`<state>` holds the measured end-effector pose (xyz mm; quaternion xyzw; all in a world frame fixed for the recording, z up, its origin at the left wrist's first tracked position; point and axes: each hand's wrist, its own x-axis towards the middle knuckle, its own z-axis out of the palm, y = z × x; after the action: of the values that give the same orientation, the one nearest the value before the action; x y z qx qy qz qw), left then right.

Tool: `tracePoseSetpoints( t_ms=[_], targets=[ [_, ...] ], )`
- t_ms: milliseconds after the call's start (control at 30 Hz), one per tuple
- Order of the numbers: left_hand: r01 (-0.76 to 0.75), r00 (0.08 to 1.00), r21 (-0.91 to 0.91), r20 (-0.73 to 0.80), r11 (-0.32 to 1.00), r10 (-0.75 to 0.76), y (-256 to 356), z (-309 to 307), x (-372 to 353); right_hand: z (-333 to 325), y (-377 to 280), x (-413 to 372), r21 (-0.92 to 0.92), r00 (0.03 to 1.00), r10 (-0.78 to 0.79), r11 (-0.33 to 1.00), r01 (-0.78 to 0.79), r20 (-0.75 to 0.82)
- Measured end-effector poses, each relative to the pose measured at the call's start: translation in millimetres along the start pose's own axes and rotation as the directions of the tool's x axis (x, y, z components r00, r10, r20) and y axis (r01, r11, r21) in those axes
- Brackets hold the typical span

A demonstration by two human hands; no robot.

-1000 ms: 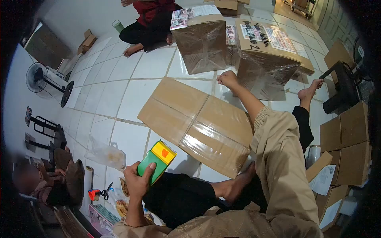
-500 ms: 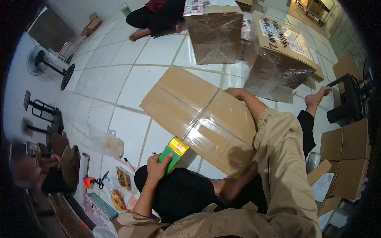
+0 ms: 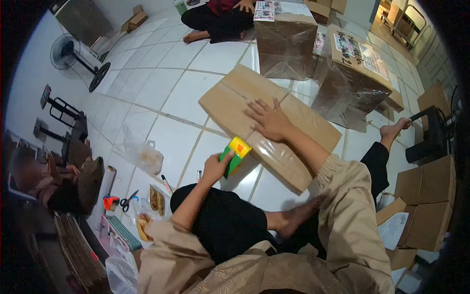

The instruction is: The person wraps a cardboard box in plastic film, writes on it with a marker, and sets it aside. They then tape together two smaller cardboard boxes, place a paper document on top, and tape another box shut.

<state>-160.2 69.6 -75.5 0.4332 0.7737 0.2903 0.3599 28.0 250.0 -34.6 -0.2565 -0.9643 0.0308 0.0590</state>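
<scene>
A flat-topped cardboard box (image 3: 230,103) lies on the floor before me, with shiny clear tape along its middle seam. Flat on top of it, fingers spread, rests my right hand (image 3: 268,120). My left hand (image 3: 215,167) is closed around a green and yellow tape dispenser (image 3: 237,153), held beside the box's near left edge. The dispenser's yellow end points up toward the box. My bent leg in black trousers is under my left forearm.
Plastic-wrapped boxes (image 3: 285,44) stand ahead, near a seated person (image 3: 218,22). Scissors (image 3: 128,201), a marker (image 3: 167,184) and a plastic bag (image 3: 142,152) lie left. Another person (image 3: 54,176) sits far left. Open cartons (image 3: 425,196) are at right. A fan (image 3: 73,56) stands back left.
My right hand has moved from the box's far right edge onto its top, pressing flat with spread fingers. The dispenser has come slightly away from the box's edge. The view has shifted left.
</scene>
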Motion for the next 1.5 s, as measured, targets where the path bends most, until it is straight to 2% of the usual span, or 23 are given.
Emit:
tracePoseSetpoints(
  t_ms=[100, 133, 167, 233, 367, 400, 433, 500, 633, 700, 733, 800, 833, 900, 967, 1067, 1100, 1167, 1300, 1400, 1433, 1467, 1500],
  targets=[
    [-0.029, 0.999, 0.046, 0.016, 0.999, 0.028, -2.5, 14.3, 28.3, 1.4, -7.7, 8.6, -0.203, 0.999, 0.034, 0.979, -0.033, 0.001],
    [-0.056, 0.998, 0.028, 0.005, 0.998, 0.056, -4.5, 20.4, 36.9, -12.0, -20.6, 7.9, -0.068, 0.996, 0.015, 0.998, -0.009, 0.085],
    [-0.081, 0.997, 0.01, -0.004, 0.997, 0.082, 2.2, 23.4, 39.7, -7.2, -21.7, 7.0, -0.085, 0.997, 0.018, 0.996, -0.011, 0.08],
    [-0.095, 0.995, 0.01, 0.0, 0.995, 0.095, 12.6, 22.0, 34.3, 9.0, -23.8, 1.2, 0.106, 0.999, 0.009, 0.994, -0.004, -0.046],
    [-0.107, 0.993, 0.149, 0.063, 0.983, 0.099, 0.7, 10.6, 26.8, 15.3, -22.9, 2.4, 0.027, 0.999, 0.01, 1.0, -0.009, -0.052],
    [-0.053, 0.994, 0.132, 0.103, 0.99, 0.039, -19.0, 6.4, 28.5, 17.8, -25.8, -2.0, 0.031, 0.999, 0.002, 1.0, 0.0, -0.036],
    [0.067, 0.988, 0.31, 0.112, 0.948, -0.106, -39.7, -1.4, 25.9, 19.4, -27.1, -3.4, 0.022, 0.999, 0.006, 1.0, -0.005, -0.034],
    [0.12, 0.966, 0.512, 0.137, 0.85, -0.219, -54.8, -12.6, 14.3, 14.8, -23.9, 2.5, -0.009, 0.998, 0.016, 1.0, -0.017, -0.062],
    [0.145, 0.976, 0.589, 0.049, 0.795, -0.214, -39.8, 3.0, 15.2, 18.4, -33.8, 1.9, -0.038, 0.994, 0.046, 0.998, -0.05, -0.099],
    [0.156, 0.97, 0.531, 0.079, 0.833, -0.232, -8.5, 13.0, 19.9, 32.7, -41.5, -4.0, -0.54, 0.983, -0.177, 0.824, 0.172, 0.042],
    [0.141, 0.973, 0.536, 0.081, 0.832, -0.217, 4.1, 20.5, 24.6, 32.2, -47.6, -12.9, -0.547, 0.986, -0.166, 0.822, 0.156, 0.032],
    [0.17, 0.972, 0.52, 0.051, 0.837, -0.229, 26.2, 32.4, 37.2, 29.6, -63.0, -25.3, -0.757, 0.963, -0.096, 0.601, 0.258, 0.251],
    [0.152, 0.975, 0.527, 0.061, 0.836, -0.215, 37.9, 34.3, 43.2, 31.0, -61.9, -24.6, -0.761, 0.966, -0.078, 0.602, 0.242, 0.246],
    [0.136, 0.974, 0.581, 0.07, 0.802, -0.216, 63.5, 33.8, 52.4, 39.6, -62.0, -24.9, -0.893, 0.944, -0.106, 0.308, 0.329, 0.311],
    [0.186, 0.945, 0.653, 0.084, 0.734, -0.315, 76.3, 30.4, 67.3, 44.4, -65.9, -25.2, -0.877, 0.937, -0.072, 0.335, 0.344, 0.341],
    [0.266, 0.875, 0.561, 0.2, 0.784, -0.44, 28.8, 36.3, 127.7, 102.1, -69.4, -8.2, -0.89, 0.918, 0.236, -0.258, 0.376, 0.319],
    [0.265, 0.878, 0.565, 0.192, 0.781, -0.438, 32.9, 32.0, 117.5, 123.1, -64.0, -4.7, -0.894, 0.921, 0.235, -0.256, 0.367, 0.311],
    [0.229, 0.934, 0.655, 0.06, 0.72, -0.352, 50.4, 27.1, 85.8, 155.2, -46.8, -5.2, -0.931, 0.93, 0.035, -0.021, 0.366, 0.365],
    [0.223, 0.968, 0.687, -0.074, 0.692, -0.238, 38.9, 5.6, 85.6, 158.5, -54.6, -23.7, -0.905, 0.884, 0.214, 0.0, 0.425, 0.415],
    [0.186, 0.979, 0.688, -0.067, 0.701, -0.194, 29.8, -45.6, 93.0, 176.7, -82.3, -32.8, -0.882, 0.834, 0.304, 0.051, 0.469, 0.461],
    [0.195, 0.973, 0.697, -0.047, 0.69, -0.228, 30.0, -62.4, 97.8, 188.0, -92.7, -32.8, -0.84, 0.875, 0.298, 0.508, 0.191, 0.38],
    [0.143, 0.989, 0.674, -0.119, 0.725, -0.085, 23.2, -74.1, 102.9, 178.2, -99.6, -30.4, -0.55, 0.893, 0.334, 0.826, -0.124, 0.3],
    [0.145, 0.989, 0.672, -0.123, 0.727, -0.083, 19.8, -83.6, 111.7, 164.6, -101.4, -43.4, -0.079, 0.871, 0.318, 0.947, -0.311, 0.375]
  ],
)
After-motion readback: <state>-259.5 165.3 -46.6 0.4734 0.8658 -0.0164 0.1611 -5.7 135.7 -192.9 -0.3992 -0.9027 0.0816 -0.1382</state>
